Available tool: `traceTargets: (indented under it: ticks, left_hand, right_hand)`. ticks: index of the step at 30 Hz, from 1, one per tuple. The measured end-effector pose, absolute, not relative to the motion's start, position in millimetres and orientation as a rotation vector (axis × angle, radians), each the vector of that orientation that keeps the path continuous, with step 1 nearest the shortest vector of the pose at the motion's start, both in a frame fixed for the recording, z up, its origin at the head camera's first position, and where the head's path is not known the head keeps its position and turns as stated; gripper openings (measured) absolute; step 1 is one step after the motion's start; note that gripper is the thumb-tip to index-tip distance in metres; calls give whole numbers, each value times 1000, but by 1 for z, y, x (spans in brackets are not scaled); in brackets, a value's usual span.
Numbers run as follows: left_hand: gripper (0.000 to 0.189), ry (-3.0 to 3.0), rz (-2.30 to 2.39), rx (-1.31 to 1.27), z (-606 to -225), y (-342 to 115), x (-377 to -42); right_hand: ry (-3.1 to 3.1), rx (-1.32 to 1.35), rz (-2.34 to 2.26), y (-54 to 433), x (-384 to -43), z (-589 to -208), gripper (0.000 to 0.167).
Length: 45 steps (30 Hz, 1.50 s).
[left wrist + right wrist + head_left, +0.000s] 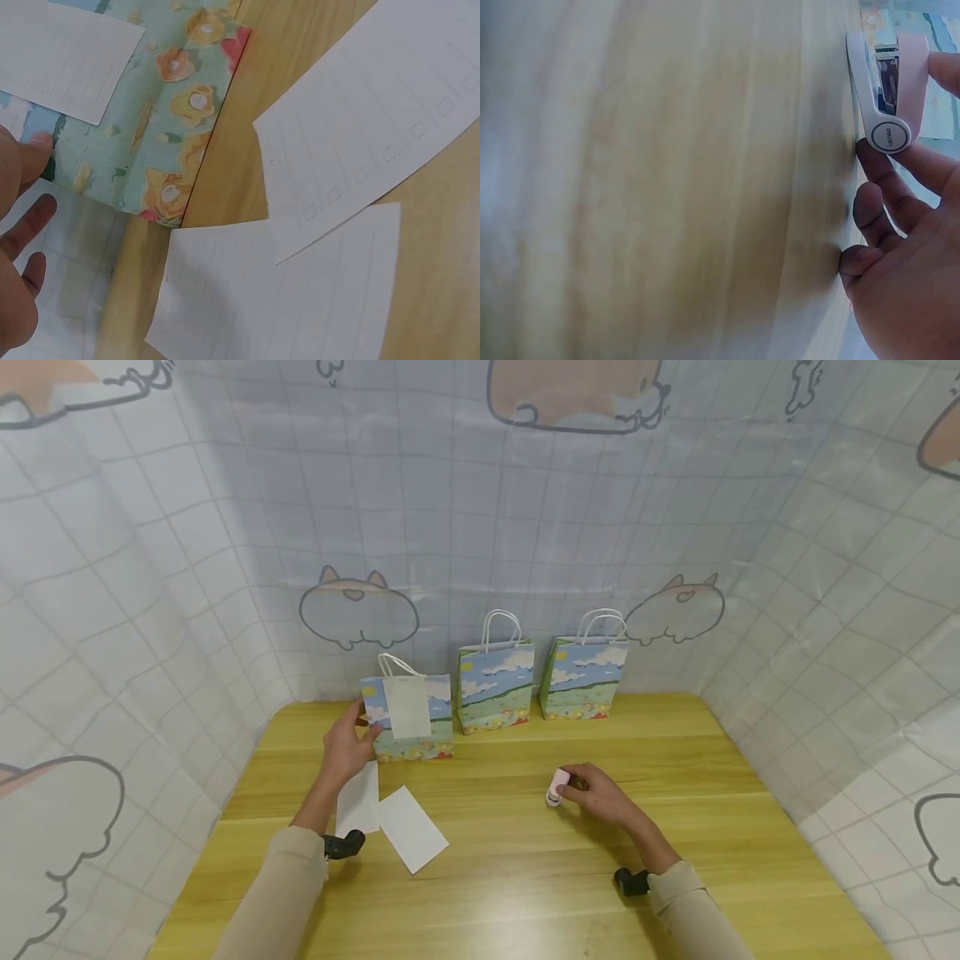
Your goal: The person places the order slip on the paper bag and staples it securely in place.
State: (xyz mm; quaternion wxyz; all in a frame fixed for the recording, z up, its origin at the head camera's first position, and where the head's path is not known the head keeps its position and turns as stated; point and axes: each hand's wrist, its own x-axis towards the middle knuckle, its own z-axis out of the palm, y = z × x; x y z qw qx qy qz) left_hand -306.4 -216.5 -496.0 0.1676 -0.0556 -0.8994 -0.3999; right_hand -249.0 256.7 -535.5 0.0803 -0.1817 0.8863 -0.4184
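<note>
At the left of the table, my left hand holds the left edge of a paper gift bag printed with sky, meadow and flowers. Its thumb lies on the printed front. A white lined slip covers part of that front, just below the white handles. My right hand pinches a small pink-and-white stapler low at the tabletop, right of centre. In the right wrist view, the stapler's mouth stands open and the other fingertips reach down to the wood.
Two matching gift bags, one in the middle and one on the right, stand upright along the back. Two more white slips, one nearer and one by the left forearm, lie on the wooden table. Patterned curtains enclose the table.
</note>
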Motion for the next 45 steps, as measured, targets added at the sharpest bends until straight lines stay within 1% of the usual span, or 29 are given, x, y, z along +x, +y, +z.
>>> traceTargets:
  ticks: [13, 23, 37, 45]
  left_hand:
    - [53, -2557, -1091, -123, -498, -229, -315]
    - [58, -2556, -1081, -17, -500, -243, -320]
    - [62, -2492, -1105, 127, -501, -263, -316]
    - [63, -2496, -1084, 173, -502, -279, -312]
  right_hand:
    - [2664, -446, -1250, 256, -247, -535, 56]
    - [2687, -422, -1236, 256, -247, -537, 60]
    - [2705, -456, -1216, 257, -247, -535, 52]
    - [2706, -494, -1230, 258, -247, -536, 54]
